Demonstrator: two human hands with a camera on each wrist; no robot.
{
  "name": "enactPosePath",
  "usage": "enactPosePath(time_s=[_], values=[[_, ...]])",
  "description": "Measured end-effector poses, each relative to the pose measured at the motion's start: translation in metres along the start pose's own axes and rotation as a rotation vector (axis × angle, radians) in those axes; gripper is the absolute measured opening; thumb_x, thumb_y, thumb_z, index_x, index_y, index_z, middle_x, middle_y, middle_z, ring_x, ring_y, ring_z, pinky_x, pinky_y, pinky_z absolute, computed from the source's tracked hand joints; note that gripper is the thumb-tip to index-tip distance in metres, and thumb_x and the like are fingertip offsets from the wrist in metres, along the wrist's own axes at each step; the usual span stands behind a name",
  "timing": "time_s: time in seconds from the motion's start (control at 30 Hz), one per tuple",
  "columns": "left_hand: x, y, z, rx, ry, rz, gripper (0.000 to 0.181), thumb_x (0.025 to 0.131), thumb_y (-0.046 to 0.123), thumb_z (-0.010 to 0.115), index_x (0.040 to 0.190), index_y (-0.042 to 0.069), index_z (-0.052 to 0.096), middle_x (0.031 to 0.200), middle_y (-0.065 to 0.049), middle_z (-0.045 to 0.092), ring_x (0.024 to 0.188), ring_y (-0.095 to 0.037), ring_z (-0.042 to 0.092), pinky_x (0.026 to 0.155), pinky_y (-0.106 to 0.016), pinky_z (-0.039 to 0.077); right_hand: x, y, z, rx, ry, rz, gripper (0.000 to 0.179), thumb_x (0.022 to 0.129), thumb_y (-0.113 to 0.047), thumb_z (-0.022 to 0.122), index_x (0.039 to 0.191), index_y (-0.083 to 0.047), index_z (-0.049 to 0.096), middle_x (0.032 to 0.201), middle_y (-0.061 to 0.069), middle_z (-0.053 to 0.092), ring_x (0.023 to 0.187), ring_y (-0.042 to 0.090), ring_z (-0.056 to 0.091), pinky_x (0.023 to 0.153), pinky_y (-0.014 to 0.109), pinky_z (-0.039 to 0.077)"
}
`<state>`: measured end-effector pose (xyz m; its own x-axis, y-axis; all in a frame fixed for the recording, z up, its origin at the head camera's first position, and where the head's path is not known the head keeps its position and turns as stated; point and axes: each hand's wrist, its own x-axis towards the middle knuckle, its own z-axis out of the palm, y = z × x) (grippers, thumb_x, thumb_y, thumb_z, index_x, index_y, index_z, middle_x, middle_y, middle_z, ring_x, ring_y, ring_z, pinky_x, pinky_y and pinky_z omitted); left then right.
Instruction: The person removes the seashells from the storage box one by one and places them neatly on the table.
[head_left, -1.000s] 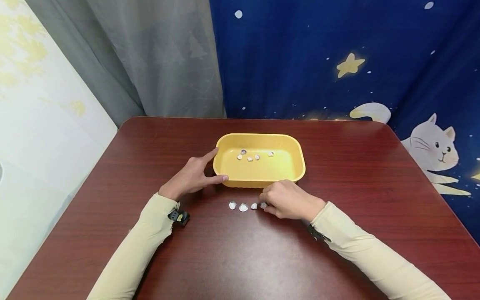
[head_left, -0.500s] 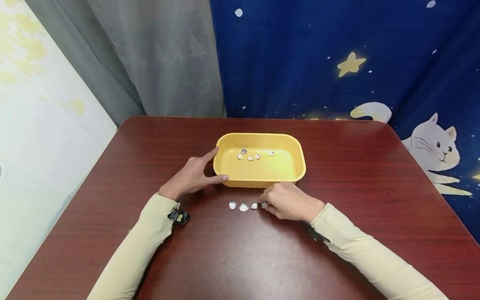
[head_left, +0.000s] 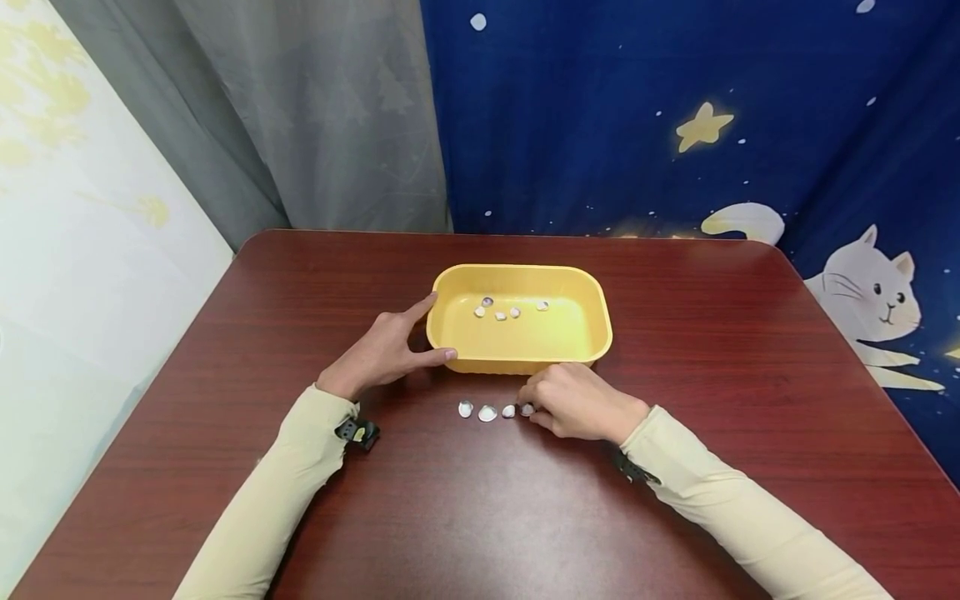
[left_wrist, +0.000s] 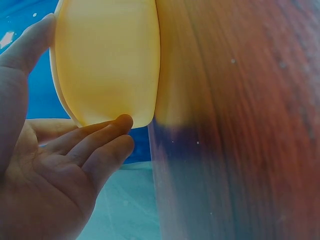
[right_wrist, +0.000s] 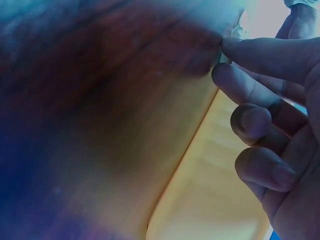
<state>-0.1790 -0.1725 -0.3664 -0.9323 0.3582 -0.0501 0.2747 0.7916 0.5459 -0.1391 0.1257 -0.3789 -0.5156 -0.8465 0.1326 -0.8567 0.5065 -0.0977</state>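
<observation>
In the head view, my left hand (head_left: 382, 354) rests on the left end of a yellow plastic tub (head_left: 525, 367), thumb on the near corner and index finger at the left side. The left wrist view shows its fairly straight fingers touching the tub's end wall (left_wrist: 107, 65). In front of the tub, my right hand (head_left: 581, 404) pinches a small whitish shell (head_left: 528, 410) at table level, thumb and index fingertip around it; its fingers partly hide it. To its left, in a row, lie a shell (head_left: 508, 412), a larger shell (head_left: 487, 413) and another shell (head_left: 466, 409).
Inside the tub, several small shells lie scattered, among them a purplish shell (head_left: 487, 302) and a white shell (head_left: 542, 307). The reddish-brown table (head_left: 480, 517) ends at a grey curtain (head_left: 330, 125) and a blue curtain (head_left: 570, 125).
Both hands keep nearly the same place. The right fingers stay at the fourth shell in the row, and the tub and other shells have not visibly moved.
</observation>
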Motion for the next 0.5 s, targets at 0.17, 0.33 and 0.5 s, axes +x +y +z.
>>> enactPosePath(time_s=[0.17, 0.33, 0.5], values=[[-0.0002, 0.0004, 0.0000, 0.008, 0.009, 0.009, 0.105, 0.083, 0.066, 0.070, 0.162, 0.015, 0.022, 0.156, -0.017, 0.045, 0.124, -0.026, 0.056, 0.106, -0.046, 0.049, -0.0005, 0.0009, -0.0017, 0.017, -0.002, 0.014, 0.010, 0.080, -0.013, 0.080, 0.083, -0.020, 0.074, 0.072, -0.011, 0.067, 0.065, 0.000, 0.055, 0.059, 0.023, 0.048], [-0.0006, -0.0007, 0.0000, 0.009, 0.009, 0.005, 0.106, 0.083, 0.066, 0.070, 0.162, 0.016, 0.020, 0.158, -0.016, 0.043, 0.124, -0.025, 0.055, 0.104, -0.044, 0.049, -0.0005, 0.0005, -0.0038, 0.021, -0.011, 0.017, 0.011, 0.080, -0.012, 0.080, 0.082, -0.020, 0.073, 0.071, -0.011, 0.066, 0.064, 0.000, 0.053, 0.058, 0.022, 0.047], [-0.0006, -0.0014, -0.0004, 0.011, 0.005, 0.004, 0.107, 0.083, 0.067, 0.070, 0.162, 0.016, 0.019, 0.158, -0.016, 0.042, 0.123, -0.025, 0.055, 0.102, -0.044, 0.050, -0.0013, 0.0002, -0.0066, 0.022, -0.008, 0.015, 0.014, 0.079, -0.012, 0.081, 0.078, -0.021, 0.070, 0.069, -0.012, 0.062, 0.063, 0.000, 0.051, 0.057, 0.022, 0.045]])
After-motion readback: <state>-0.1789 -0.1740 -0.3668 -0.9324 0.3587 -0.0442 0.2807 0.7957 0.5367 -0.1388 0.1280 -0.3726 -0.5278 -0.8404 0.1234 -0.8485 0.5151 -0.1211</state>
